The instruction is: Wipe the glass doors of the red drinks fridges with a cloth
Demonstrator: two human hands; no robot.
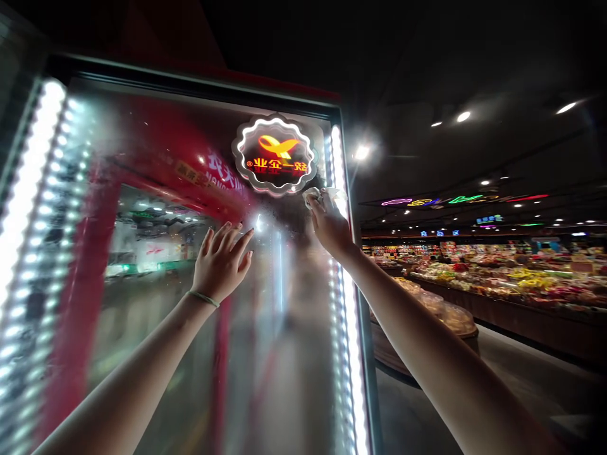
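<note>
A tall glass door (294, 284) in a dark frame fills the left and middle of the head view, its surface misty in places. My left hand (222, 258) rests against or just before the glass, fingers spread, with a thin band on the wrist. Higher up, near the door's right edge, my right hand (328, 221) presses a crumpled whitish cloth or tissue (310, 194) to the glass. Just left of that hand is a lit scalloped sign (275, 155) with an orange ribbon shape and mirrored characters.
Bright LED strips run down the door's left side (28, 189) and right side (353, 328). To the right, a long display of packaged goods (502, 281) stretches back, with a rounded stand (441, 309) nearer. Ceiling lamps (463, 116) shine above.
</note>
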